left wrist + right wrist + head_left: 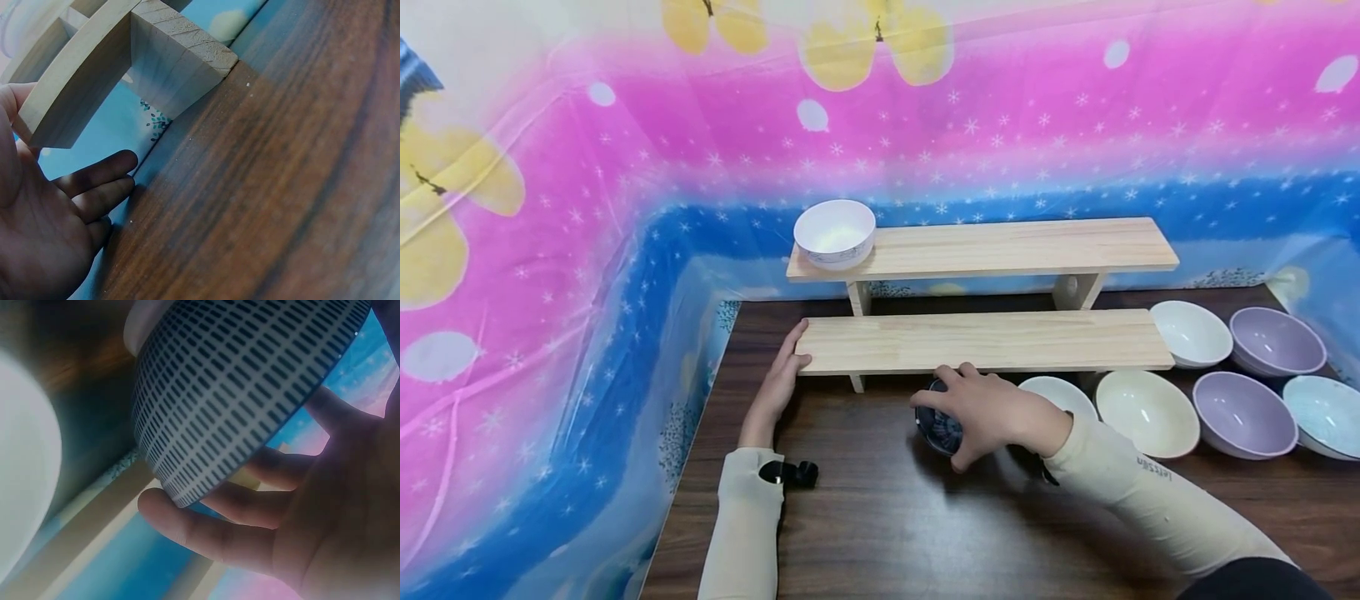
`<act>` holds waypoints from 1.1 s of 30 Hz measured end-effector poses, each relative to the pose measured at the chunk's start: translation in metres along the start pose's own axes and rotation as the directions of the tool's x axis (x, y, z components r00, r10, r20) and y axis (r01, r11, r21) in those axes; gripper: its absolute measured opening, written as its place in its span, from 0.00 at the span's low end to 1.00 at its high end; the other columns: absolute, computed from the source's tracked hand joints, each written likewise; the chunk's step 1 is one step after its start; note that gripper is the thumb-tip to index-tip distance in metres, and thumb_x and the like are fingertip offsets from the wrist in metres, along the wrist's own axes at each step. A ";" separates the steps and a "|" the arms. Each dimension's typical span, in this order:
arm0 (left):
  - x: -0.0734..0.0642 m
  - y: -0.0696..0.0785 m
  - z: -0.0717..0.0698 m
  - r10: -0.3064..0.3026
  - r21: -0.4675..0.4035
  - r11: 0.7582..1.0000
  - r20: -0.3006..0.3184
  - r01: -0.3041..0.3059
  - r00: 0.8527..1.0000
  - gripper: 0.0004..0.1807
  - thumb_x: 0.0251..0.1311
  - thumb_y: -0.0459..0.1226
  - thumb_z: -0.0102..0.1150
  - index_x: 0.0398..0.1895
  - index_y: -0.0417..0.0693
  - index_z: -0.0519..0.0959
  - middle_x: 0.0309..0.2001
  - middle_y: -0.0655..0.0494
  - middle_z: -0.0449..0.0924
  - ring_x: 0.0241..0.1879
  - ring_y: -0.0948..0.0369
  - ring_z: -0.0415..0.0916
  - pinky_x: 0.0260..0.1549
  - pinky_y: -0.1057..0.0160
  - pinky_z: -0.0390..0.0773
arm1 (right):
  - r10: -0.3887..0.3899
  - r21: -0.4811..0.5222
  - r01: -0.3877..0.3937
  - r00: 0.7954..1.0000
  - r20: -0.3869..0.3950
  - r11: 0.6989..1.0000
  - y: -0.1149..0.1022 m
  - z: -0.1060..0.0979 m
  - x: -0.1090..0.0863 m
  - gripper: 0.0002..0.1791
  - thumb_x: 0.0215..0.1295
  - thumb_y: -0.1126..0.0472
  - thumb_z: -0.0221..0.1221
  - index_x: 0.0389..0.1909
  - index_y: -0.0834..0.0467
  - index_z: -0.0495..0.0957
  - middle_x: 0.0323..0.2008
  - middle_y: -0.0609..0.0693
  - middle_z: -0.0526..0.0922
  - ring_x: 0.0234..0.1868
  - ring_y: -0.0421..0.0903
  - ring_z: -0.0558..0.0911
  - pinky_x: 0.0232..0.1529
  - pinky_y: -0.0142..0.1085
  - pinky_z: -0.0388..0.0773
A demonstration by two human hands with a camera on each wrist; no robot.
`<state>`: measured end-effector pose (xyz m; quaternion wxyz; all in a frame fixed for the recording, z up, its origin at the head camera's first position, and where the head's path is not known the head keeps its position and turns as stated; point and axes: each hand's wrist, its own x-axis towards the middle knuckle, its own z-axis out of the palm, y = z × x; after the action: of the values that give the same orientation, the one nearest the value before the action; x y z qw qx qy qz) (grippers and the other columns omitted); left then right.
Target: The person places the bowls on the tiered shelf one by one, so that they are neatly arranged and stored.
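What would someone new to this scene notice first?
Probably the bright pink-and-blue cloth behind the table. Next, perhaps, the right hand gripping a dark-patterned bowl in front of the lower wooden board, whose left end the left hand holds. A white bowl stands out on the left end of the upper board.

The right sleeve (pixel 1165 507) bears dark lettering (pixel 1153 468), perhaps "letssön", though it is blurred.

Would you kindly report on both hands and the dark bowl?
Right hand gripping dash-patterned dark bowl. Left hand gripping lower wooden shelf. Possible obstruction: white bowl beside right hand.
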<state>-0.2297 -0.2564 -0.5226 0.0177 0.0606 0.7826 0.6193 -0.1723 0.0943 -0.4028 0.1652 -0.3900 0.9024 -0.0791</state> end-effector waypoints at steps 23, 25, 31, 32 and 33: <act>-0.001 0.000 0.001 0.002 -0.003 1.000 0.003 -0.002 1.000 0.38 0.75 0.36 0.40 0.87 0.50 0.48 0.86 0.48 0.38 0.84 0.44 0.35 0.77 0.35 0.39 | -0.011 -0.002 0.011 1.000 -0.005 1.000 0.005 -0.015 -0.004 0.50 0.45 0.48 0.80 0.74 0.41 0.72 0.68 0.60 0.69 0.56 0.59 0.74 0.39 0.52 0.82; 0.000 0.000 0.001 0.001 -0.002 1.000 0.002 -0.001 1.000 0.38 0.75 0.36 0.40 0.87 0.50 0.48 0.86 0.48 0.38 0.84 0.44 0.35 0.76 0.35 0.39 | -0.015 -0.001 0.015 1.000 -0.004 1.000 0.005 -0.016 -0.004 0.49 0.46 0.47 0.79 0.74 0.40 0.72 0.68 0.60 0.68 0.56 0.59 0.74 0.40 0.52 0.82; 0.000 0.000 0.000 0.001 -0.002 1.000 0.005 -0.001 1.000 0.38 0.75 0.36 0.39 0.87 0.50 0.48 0.86 0.48 0.38 0.84 0.44 0.34 0.76 0.34 0.39 | -0.035 0.012 0.035 0.999 -0.014 0.999 0.006 -0.018 -0.004 0.49 0.45 0.48 0.79 0.73 0.40 0.73 0.67 0.59 0.69 0.54 0.57 0.73 0.40 0.50 0.81; 0.000 0.000 0.000 0.003 -0.003 1.000 0.006 -0.003 1.000 0.38 0.75 0.36 0.39 0.87 0.50 0.48 0.86 0.48 0.38 0.84 0.44 0.34 0.76 0.34 0.39 | -0.039 0.016 0.039 0.999 -0.015 0.999 0.006 -0.019 -0.004 0.49 0.45 0.48 0.79 0.73 0.41 0.73 0.67 0.59 0.69 0.54 0.57 0.73 0.40 0.50 0.81; -0.001 0.000 0.001 0.005 -0.003 1.000 0.008 -0.005 1.000 0.38 0.75 0.36 0.39 0.87 0.49 0.48 0.86 0.48 0.38 0.84 0.45 0.34 0.76 0.34 0.39 | -0.041 0.019 0.041 0.999 -0.015 0.999 0.006 -0.019 -0.004 0.49 0.45 0.49 0.80 0.73 0.41 0.73 0.67 0.59 0.69 0.54 0.57 0.73 0.39 0.50 0.81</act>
<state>-0.2289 -0.2559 -0.5224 0.0193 0.0650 0.7815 0.6202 -0.1803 0.1014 -0.3855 0.1606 -0.4061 0.8947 -0.0944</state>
